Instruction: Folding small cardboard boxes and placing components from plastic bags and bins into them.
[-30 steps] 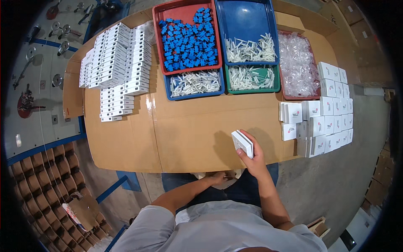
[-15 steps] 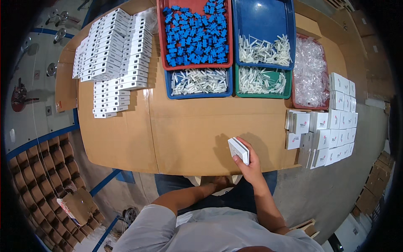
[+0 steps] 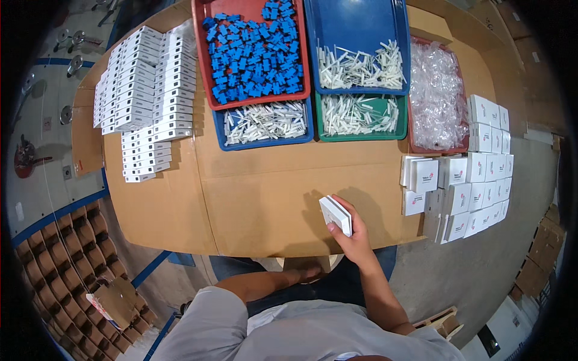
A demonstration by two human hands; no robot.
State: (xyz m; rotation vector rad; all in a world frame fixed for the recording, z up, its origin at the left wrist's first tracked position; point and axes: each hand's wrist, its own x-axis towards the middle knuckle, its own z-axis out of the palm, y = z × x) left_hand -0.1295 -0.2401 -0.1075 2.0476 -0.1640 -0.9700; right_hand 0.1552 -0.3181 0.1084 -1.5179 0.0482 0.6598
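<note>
White box point(image 3: 336, 215), small and flat, sits clamped in the right hand point(image 3: 352, 231) at lower centre of the frame, just above the cardboard-covered bench point(image 3: 253, 198). Stacked white boxes point(image 3: 463, 180) lie at right. The left hand point(image 3: 307, 275) rests below the bench edge; its grip cannot be told.

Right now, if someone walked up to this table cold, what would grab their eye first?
Probably the red tray heaped with bright blue plastic pieces at the far edge of the cardboard-covered table, beside a blue tray and a green tray of white sticks. Next, the long rows of white boxes at far left and the white cartons stacked on the right. Near the front edge, the right hand holds a small white box.
</note>
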